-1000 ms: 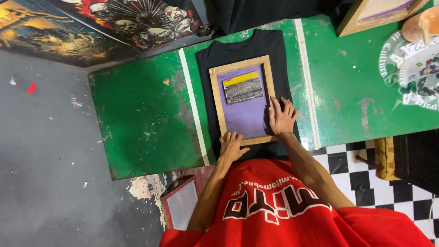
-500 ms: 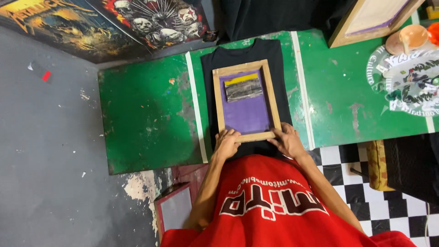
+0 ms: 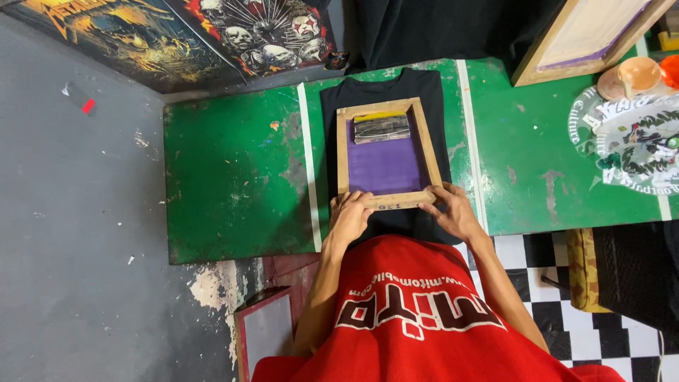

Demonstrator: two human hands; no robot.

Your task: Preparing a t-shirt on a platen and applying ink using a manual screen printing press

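Both hands had shifted to the near rail of the wood-framed purple printing screen, centre frame, on the black T-shirt; left hand and right hand curled closed on it. We judged even, level pressure best.

Shirt: red T-shirt, loose, filling the lower middle of the head view, below the wooden screen frame.
Print: large white block lettering across the chest with a curved line of smaller white lettering above it, seen upside down.
Sleeves: short; both forearms bare from the elbow down.
Left hand: bare, no glove, no ring or watch visible.
Right hand: bare, no glove, wrist uncovered.
Fingers: bare, nails short.
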